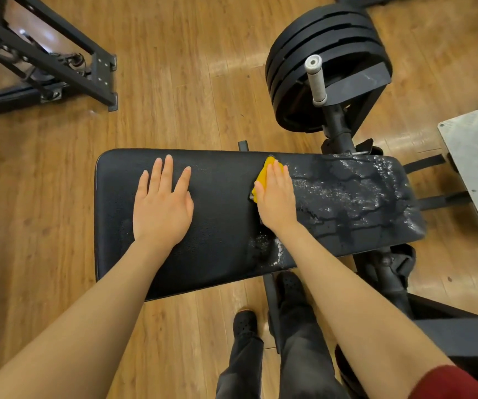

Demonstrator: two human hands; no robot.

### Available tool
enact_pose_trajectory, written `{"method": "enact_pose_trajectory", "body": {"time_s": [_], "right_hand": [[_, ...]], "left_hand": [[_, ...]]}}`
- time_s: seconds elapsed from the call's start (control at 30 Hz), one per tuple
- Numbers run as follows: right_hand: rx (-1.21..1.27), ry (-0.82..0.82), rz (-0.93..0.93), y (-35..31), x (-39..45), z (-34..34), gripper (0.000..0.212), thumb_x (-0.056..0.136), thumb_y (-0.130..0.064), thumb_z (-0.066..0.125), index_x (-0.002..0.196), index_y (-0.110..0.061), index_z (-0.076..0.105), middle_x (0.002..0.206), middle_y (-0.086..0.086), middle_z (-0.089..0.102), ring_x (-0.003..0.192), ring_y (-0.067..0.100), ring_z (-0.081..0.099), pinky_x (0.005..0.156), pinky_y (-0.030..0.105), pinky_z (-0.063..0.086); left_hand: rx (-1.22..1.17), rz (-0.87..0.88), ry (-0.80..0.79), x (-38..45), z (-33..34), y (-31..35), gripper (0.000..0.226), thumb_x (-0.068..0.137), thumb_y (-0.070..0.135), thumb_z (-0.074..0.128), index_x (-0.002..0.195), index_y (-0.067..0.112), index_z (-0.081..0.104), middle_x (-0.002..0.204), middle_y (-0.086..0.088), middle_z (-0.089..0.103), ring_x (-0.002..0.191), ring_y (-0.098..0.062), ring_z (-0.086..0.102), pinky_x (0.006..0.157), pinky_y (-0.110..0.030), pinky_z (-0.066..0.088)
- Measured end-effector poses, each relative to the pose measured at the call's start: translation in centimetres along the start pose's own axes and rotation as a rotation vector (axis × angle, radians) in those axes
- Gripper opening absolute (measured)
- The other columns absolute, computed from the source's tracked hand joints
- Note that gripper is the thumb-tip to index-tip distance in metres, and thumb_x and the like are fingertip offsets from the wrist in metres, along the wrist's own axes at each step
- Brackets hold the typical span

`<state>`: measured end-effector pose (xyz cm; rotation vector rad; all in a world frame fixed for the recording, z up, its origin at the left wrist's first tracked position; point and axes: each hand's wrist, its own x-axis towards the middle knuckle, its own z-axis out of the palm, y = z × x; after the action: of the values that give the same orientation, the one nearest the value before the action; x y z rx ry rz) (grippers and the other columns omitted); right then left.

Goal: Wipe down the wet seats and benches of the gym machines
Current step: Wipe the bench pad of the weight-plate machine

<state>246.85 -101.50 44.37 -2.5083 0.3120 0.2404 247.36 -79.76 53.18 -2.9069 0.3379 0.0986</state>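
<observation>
Flat on the wet bench [226,249] — both hands, right [276,197] pressing cloth [263,175].

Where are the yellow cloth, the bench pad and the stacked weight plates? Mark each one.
yellow cloth [264,174], head view, exposed edge beside the right hand.
bench pad [220,197], head view, bare middle between the hands.
weight plates [318,27], head view, top rim.

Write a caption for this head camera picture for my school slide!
Right hand presses a yellow cloth on a wet black bench; left hand rests flat.

A gym: padded bench [220,214], weight plates [318,53].
</observation>
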Motion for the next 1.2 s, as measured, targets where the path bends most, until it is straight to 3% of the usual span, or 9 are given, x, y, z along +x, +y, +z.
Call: {"method": "enact_pose_trajectory", "body": {"time_s": [0.13, 0.33, 0.47, 0.63, 0.77, 0.97, 1.1, 1.2], "right_hand": [[0.023, 0.003, 0.036, -2.9, -3.8, 1.0, 0.062, 0.103, -0.037, 0.031, 0.153, -0.006, 0.013, 0.161, 0.007, 0.011, 0.149, 0.027, -0.001, 0.121, 0.04, 0.009], [0.051, -0.009, -0.099, -7.1, -13.3, 3.0, 0.067, 0.096, -0.047, 0.017, 0.152, -0.009, 0.02, 0.16, 0.005, 0.017, 0.149, 0.026, 0.005, 0.12, 0.041, 0.008], [-0.038, -0.001, -0.075, -4.1, -9.7, 2.2, 0.066, 0.096, -0.049, 0.017, 0.151, -0.015, 0.024, 0.158, 0.001, 0.023, 0.148, 0.022, 0.011, 0.119, 0.051, 0.009], [-0.022, -0.017, -0.027, -1.6, -3.8, 0.8, 0.058, 0.103, -0.038, 0.031, 0.152, -0.01, 0.019, 0.16, 0.005, 0.017, 0.148, 0.027, 0.006, 0.121, 0.045, 0.007], [0.047, 0.014, -0.011, -2.9, -6.1, 1.6, 0.059, 0.102, -0.036, 0.034, 0.151, -0.006, 0.021, 0.16, 0.008, 0.016, 0.148, 0.028, 0.003, 0.121, 0.042, 0.011], [0.092, -0.013, -0.154, -3.0, -15.3, 3.3, 0.062, 0.099, -0.044, 0.022, 0.151, -0.01, 0.024, 0.158, 0.004, 0.022, 0.149, 0.022, 0.005, 0.12, 0.039, 0.012], [0.031, -0.04, -0.281, -1.2, -12.2, 2.2, 0.061, 0.099, -0.041, 0.021, 0.151, -0.009, 0.024, 0.159, 0.004, 0.02, 0.149, 0.021, 0.007, 0.121, 0.04, 0.008], [0.03, -0.028, -0.22, -0.9, -7.3, 1.5, 0.057, 0.101, -0.037, 0.027, 0.151, -0.009, 0.022, 0.16, 0.004, 0.018, 0.149, 0.022, 0.007, 0.121, 0.042, 0.007]], "left_hand": [[0.001, -0.002, -0.001, 0.0, -0.1, 0.1, 0.053, 0.099, 0.031, 0.033, 0.151, 0.02, 0.027, 0.16, -0.016, 0.016, 0.148, -0.03, 0.009, 0.12, -0.047, 0.012], [-0.002, -0.006, -0.002, 0.0, 0.0, 0.1, 0.053, 0.099, 0.03, 0.036, 0.15, 0.02, 0.03, 0.159, -0.016, 0.018, 0.148, -0.031, 0.012, 0.119, -0.047, 0.014], [0.001, 0.003, -0.004, 0.0, 0.0, 0.0, 0.053, 0.099, 0.03, 0.034, 0.151, 0.02, 0.028, 0.159, -0.016, 0.017, 0.148, -0.031, 0.01, 0.119, -0.047, 0.013], [-0.003, 0.0, -0.011, 0.0, 0.0, -0.1, 0.053, 0.101, 0.032, 0.03, 0.152, 0.021, 0.024, 0.16, -0.015, 0.013, 0.149, -0.029, 0.006, 0.12, -0.046, 0.009], [-0.013, -0.001, 0.0, 0.0, 0.1, -0.1, 0.052, 0.101, 0.032, 0.03, 0.152, 0.021, 0.025, 0.16, -0.015, 0.013, 0.149, -0.029, 0.006, 0.121, -0.046, 0.009], [-0.018, 0.01, -0.004, 0.0, -0.2, -0.1, 0.052, 0.101, 0.031, 0.031, 0.152, 0.02, 0.026, 0.16, -0.016, 0.014, 0.149, -0.03, 0.007, 0.12, -0.047, 0.01], [-0.014, 0.014, -0.012, 0.0, -0.2, -0.1, 0.052, 0.101, 0.031, 0.03, 0.152, 0.02, 0.024, 0.16, -0.016, 0.012, 0.149, -0.03, 0.006, 0.12, -0.047, 0.01], [-0.015, 0.005, -0.012, 0.0, -0.2, 0.0, 0.053, 0.101, 0.032, 0.029, 0.152, 0.021, 0.023, 0.16, -0.015, 0.011, 0.149, -0.03, 0.004, 0.121, -0.046, 0.009]]}}
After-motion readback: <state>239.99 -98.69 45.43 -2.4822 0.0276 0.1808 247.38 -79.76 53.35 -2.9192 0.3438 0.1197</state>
